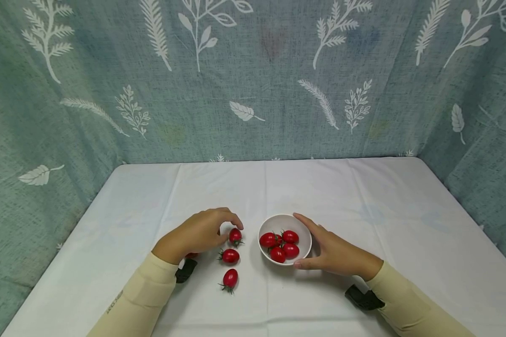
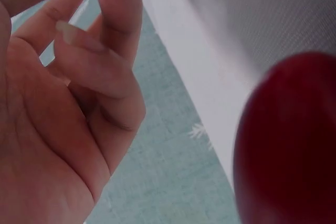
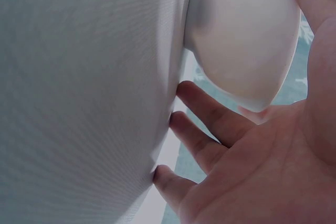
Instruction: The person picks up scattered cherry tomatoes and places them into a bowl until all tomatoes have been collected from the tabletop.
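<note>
The white bowl (image 1: pixel 274 224) is set mid-table, well in from the L and R edges of the table (image 1: pixel 316 192), prob. so it's within reach of both hands. Its R side is spanned by the R hand (image 1: pixel 333 252): grip wide, thumb at near rim, index at far rim, bowl held, prob. to steady it. Abt 5 bowl tomatoes (image 1: pixel 290 237) are held inside, heaped; exact count can't be told.

Btwn bowl and L edge, the far tomato (image 1: pixel 235 235) is bracketed by thumb and index of the L hand (image 1: pixel 204 229); grip narrow, firmness can't be told. The middle tomato (image 1: pixel 230 256) and near tomato (image 1: pixel 230 277) are lined up below it, apart, prob. for easy single picking; a part-hidden tomato (image 1: pixel 191 255) is covered by the L wrist.

Pose: L hand is arched over from the L-edge side, w/ some fingers folded twd palm; R hand's lower fingers are spread, tips rested on the table.
</note>
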The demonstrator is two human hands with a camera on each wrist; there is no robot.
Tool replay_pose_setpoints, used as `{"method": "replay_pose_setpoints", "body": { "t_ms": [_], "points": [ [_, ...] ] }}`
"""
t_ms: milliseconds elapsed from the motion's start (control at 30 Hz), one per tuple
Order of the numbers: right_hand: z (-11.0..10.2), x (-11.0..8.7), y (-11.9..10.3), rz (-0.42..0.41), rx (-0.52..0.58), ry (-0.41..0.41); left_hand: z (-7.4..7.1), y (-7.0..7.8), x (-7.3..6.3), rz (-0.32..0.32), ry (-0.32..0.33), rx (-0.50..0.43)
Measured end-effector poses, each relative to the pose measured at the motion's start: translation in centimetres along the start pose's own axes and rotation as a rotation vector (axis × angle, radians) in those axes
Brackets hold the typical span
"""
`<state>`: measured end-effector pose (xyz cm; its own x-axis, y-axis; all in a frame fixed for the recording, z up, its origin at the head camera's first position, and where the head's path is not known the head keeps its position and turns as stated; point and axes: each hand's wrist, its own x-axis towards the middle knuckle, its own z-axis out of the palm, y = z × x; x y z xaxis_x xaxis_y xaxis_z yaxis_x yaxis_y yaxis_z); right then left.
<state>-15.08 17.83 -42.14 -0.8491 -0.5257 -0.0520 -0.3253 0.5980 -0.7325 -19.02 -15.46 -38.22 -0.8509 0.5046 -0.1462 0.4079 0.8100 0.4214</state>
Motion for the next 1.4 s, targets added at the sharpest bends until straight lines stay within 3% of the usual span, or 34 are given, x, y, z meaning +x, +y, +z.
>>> {"method": "replay_pose_setpoints", "body": {
  "t_ms": [567,1033,1400],
  "points": [
    [0.0,0.0,-0.1,-0.003,0.003,-0.002,0.7,0.5,0.3,0.003,0.003,0.018],
    [-0.1,-0.1,-0.1,0.004,0.009,-0.008,1.3,0.1,0.7,0.021,0.009,0.051],
    [-0.1,0.0,-0.2,0.016,0.005,-0.009,1.1,0.6,0.6,0.057,0.083,0.071]
  ]
}}
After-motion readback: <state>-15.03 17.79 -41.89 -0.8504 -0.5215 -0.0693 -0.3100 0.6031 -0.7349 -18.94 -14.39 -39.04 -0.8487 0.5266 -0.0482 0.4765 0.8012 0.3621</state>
